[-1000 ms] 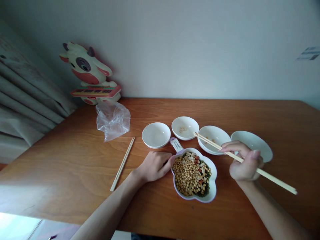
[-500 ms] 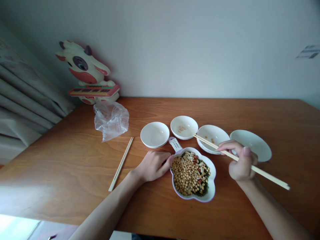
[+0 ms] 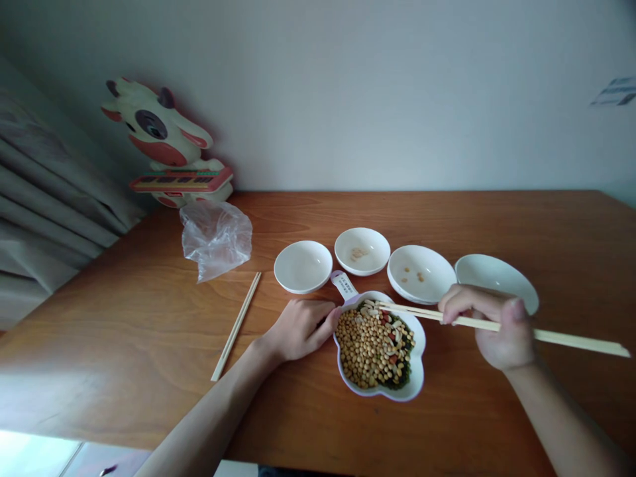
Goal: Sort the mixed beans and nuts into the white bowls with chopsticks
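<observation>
- A piece could slip from the tips: the right hand (image 3: pixel 501 324) grasps a pair of chopsticks (image 3: pixel 571 339) well back from the points, and these meet at a narrow end over the peanuts (image 3: pixel 370 308).
- The flower-shaped dish (image 3: pixel 417 341), near the table's (image 3: pixel 447 430) front edge, might skid or tip if pressed; the left hand (image 3: pixel 305 329) lies curled against its left rim (whether it pinches or merely touches, one cannot tell).
- Loose soybeans (image 3: pixel 365 344) could be flicked over the rim, since they are heaped close to it on the left.
- The right hand hangs in front of the rightmost bowl (image 3: pixel 489 271), so a low sweep toward the table's far edge might knock it or the bowl with brownish pieces (image 3: pixel 432 262).
- Compared with half a second ago, the tips have left the rim of that brownish-piece bowl for the dish's far side, and the right hand has shifted toward the table's right edge.
- The left hand keeps its place at the dish.
</observation>
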